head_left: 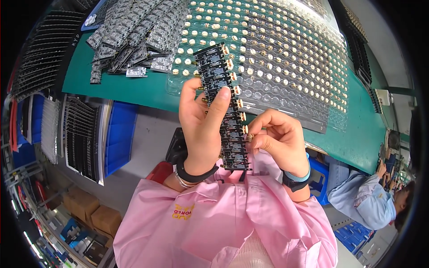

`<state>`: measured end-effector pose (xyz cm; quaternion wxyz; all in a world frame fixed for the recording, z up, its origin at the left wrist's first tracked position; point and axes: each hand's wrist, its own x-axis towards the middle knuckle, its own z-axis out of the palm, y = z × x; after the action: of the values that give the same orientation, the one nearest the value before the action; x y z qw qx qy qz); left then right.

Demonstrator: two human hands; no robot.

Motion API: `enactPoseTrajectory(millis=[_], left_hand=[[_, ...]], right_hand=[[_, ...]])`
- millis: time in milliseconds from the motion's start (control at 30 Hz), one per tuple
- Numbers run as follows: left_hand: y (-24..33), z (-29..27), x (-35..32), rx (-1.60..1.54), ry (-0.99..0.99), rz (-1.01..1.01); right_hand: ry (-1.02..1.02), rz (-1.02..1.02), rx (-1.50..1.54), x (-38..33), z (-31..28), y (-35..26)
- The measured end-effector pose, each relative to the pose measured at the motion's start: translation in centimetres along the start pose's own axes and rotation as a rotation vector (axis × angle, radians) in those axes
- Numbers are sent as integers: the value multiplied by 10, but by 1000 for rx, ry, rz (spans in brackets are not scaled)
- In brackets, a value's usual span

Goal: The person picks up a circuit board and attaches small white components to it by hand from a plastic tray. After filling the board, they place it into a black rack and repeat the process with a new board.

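head | left hand (201, 129) grips circuit strip (225, 105) | right hand (277, 138) pinches small connector (250, 136)

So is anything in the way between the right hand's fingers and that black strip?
Nothing visible. The right hand pinches a small gold part right at the black strip's edge, while the left hand holds the strip up.

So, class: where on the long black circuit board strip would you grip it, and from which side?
Grip the black circuit board strip across its bare left long edge and middle, as the left hand does. Small round parts line its right edge, where the right hand pinches one, so probably come from the left and keep that edge free.
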<state>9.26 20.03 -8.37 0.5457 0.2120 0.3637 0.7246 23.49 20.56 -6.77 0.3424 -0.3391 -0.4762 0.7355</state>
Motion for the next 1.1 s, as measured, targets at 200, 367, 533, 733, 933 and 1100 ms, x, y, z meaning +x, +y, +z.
enactPoseTrajectory(millis=[200,367,533,733,933,1100], left_hand=[[-1,-1,0,-6,-8,7],[-1,-1,1,9,-31,5],[1,-1,0,45,-45,-1],[-4,-8,4,61,-22,39],[16,-21,7,-49,77,-64],[16,-27,13,66,177,57]], right_hand=[[-50,65,-19,-1,-3,-3],[34,112,-19,-1,5,-8],[43,62,-187,0,5,-12],[6,52,-428,5,9,-16],[197,-307,-764,32,4,-25],[214,-625,-1424,70,7,-16]])
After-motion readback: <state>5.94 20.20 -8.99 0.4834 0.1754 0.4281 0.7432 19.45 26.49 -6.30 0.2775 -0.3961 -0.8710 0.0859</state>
